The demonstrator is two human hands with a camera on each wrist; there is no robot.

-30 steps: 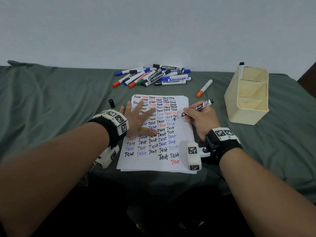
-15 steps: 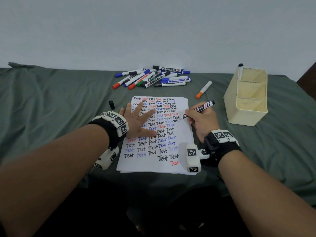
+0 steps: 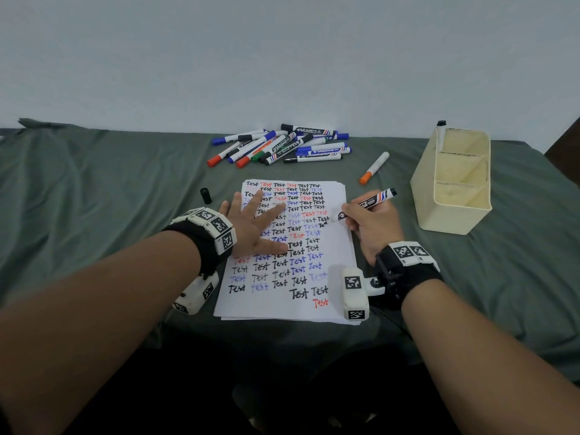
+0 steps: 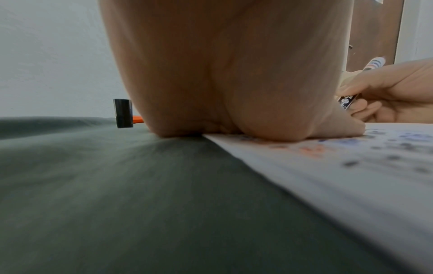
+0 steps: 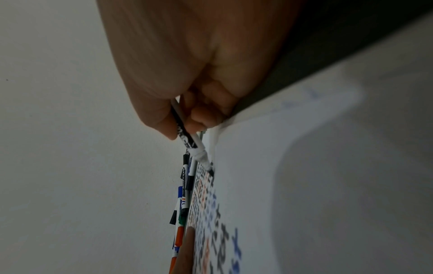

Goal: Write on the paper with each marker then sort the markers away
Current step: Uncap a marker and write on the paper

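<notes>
The right hand (image 3: 373,227) pinches an uncapped black whiteboard marker (image 3: 370,202), its long axis slanting up-right, tip on the white written-over paper (image 3: 339,246). The left hand (image 3: 254,227) presses the sheet with fingers spread; the loose black cylindrical cap (image 3: 205,195) lies nearer this hand.

I am working my right hand (image 3: 373,226) rightward along the row on the paper (image 3: 337,246), and the black marker (image 3: 367,204) in my fingers (image 5: 199,118) is trailing with it. Its tip is now meeting the sheet past the last black "Test", where fresh strokes are appearing (one short, unfinished mark so far).
</notes>
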